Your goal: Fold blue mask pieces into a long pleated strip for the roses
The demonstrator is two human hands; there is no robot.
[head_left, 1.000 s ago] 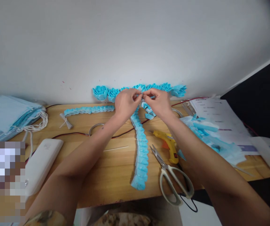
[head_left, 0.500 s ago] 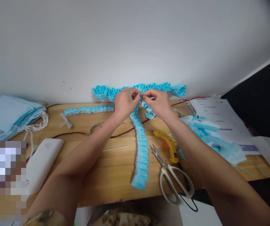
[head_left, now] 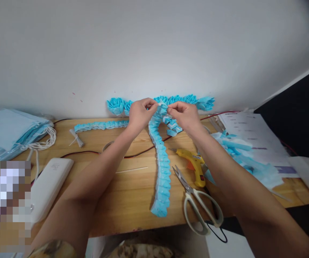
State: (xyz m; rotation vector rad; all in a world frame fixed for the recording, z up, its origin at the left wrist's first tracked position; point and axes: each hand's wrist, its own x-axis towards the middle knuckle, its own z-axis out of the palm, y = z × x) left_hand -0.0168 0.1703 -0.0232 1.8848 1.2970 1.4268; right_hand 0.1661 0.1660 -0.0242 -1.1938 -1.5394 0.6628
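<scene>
A long pleated blue strip (head_left: 163, 168) runs up the middle of the wooden table, and both hands pinch its upper part. My left hand (head_left: 140, 113) is closed on the strip from the left, with thumb and finger together. From the right, my right hand (head_left: 185, 114) pinches a fold of the same strip. Between the fingertips the folded piece stands a little above the table. Behind the hands, a row of blue ruffled flowers (head_left: 178, 102) rests against the wall, partly hidden by them. Another pleated strip (head_left: 103, 125) lies to the left.
Scissors (head_left: 189, 190) and a yellow glue gun (head_left: 194, 163) lie right of the strip. A white power bank (head_left: 53, 188) and a stack of blue sheets (head_left: 14, 130) are at left. Blue scraps (head_left: 237, 150) and a printed paper (head_left: 259, 139) are at right.
My hands have drawn slightly apart, bringing the folded piece of the strip into view between the fingertips. The things on the table have stayed put.
</scene>
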